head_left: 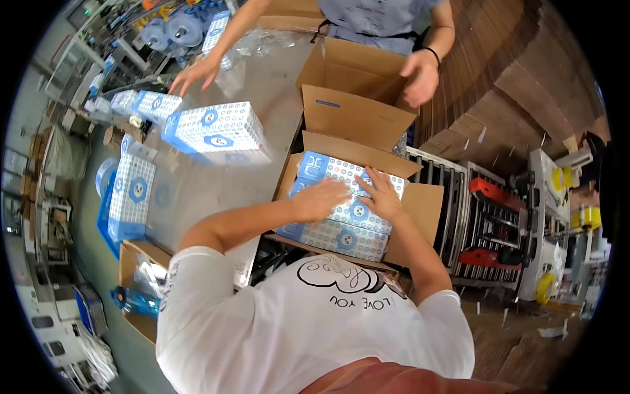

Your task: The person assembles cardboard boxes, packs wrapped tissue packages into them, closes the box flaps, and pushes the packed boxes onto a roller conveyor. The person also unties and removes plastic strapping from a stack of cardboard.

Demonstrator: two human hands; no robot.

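Tall stacks of flat brown cardboard fill the upper right of the frame, and a smooth gray table sits left of the middle. Just below the middle of the frame, we see the blue and white boxes packed side by side in an open brown carton.

Our left hand is a bit blurry. It lies over the box tops with its fingers stretched out, not curled up in a fist. Our right hand is wide open, fingers spread apart, and its fingertips touch the tops of the boxes. Neither hand is wrapped around a box, and we cannot tell how hard they press.

These boxes have flat sides and straight edges, with rows of tiny round marks, bigger blue badges and plain blue ends. The carton is stiff cardboard with flaps folded out. Just above it, we see another open carton.

At the top, a person in a gray shirt holds one hand by that carton, fingers bent. The other hand is spread near a blurry box on the table. Shiny metal rollers run at right.
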